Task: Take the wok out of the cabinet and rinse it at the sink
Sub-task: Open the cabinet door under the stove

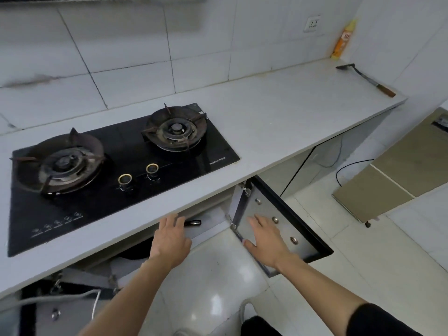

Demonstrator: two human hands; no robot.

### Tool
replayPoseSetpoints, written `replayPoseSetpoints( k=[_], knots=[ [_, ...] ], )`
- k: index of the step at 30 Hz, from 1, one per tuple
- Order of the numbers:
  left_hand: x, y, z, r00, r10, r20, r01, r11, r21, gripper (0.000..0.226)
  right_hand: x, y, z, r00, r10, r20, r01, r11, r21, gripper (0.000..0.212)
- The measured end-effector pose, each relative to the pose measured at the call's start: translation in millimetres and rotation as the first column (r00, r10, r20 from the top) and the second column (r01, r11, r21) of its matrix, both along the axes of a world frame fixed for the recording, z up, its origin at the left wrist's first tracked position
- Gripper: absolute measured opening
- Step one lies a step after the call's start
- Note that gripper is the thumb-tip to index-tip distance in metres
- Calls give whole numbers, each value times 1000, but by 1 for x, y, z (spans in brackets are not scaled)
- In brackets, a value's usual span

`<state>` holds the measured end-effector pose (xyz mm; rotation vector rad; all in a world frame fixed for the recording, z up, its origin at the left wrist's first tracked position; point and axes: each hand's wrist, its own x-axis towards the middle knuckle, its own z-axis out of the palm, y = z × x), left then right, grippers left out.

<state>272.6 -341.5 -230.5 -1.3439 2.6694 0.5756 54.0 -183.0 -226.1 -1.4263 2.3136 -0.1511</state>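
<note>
The wok (138,251) sits dark inside the open cabinet under the counter (278,122), its handle (194,223) poking out beside the left hand (169,241), whose fingers are loose and hold nothing. The right hand (265,241) lies flat, fingers straight, against the open door (278,214).

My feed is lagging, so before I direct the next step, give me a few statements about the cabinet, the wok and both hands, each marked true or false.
1. The cabinet door stands open. True.
2. The right hand grips the spatula. False: it rests with straight fingers on the door's inner face; the spatula lies far off on the countertop.
3. The left hand reaches into the cabinet toward a dark handle. True.
4. The wok already sits on a burner. False: both burners of the stove are bare; a dark rounded shape, likely the wok, is under the counter.
5. A yellow bottle stands in the far corner. True.
</note>
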Motion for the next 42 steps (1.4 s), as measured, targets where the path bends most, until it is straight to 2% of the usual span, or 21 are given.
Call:
replayPoseSetpoints(
  k=[6, 12, 19, 27, 31, 37, 42],
  knots=[
    [44, 4, -5, 967, 238, 90, -236, 971, -34, 59, -2, -57, -19, 963, 270, 22, -269, 962, -34, 59],
    [62, 48, -1, 829, 528, 185, -529, 847, -47, 47, -11, -92, -29, 881, 465, 90, -467, 884, -9, 66],
    [65, 87, 5, 738, 653, 171, -661, 751, -15, 50, -4, -108, -24, 811, 574, 112, -573, 818, -46, 66],
    [82, 83, -8, 723, 685, 95, -689, 725, 19, 52, 11, -108, -30, 791, 607, 77, -608, 794, -8, 65],
    [83, 81, -36, 753, 648, 114, -656, 752, 60, 54, 16, -105, -53, 771, 634, 54, -637, 769, 57, 63],
    [84, 75, -97, 771, 627, 112, -636, 764, 106, 56, 23, -102, -110, 753, 655, 57, -657, 748, 95, 65],
    [93, 56, -185, 772, 629, 89, -635, 770, 66, 56, 32, -127, -197, 775, 628, 78, -631, 774, 39, 61]
  ],
)
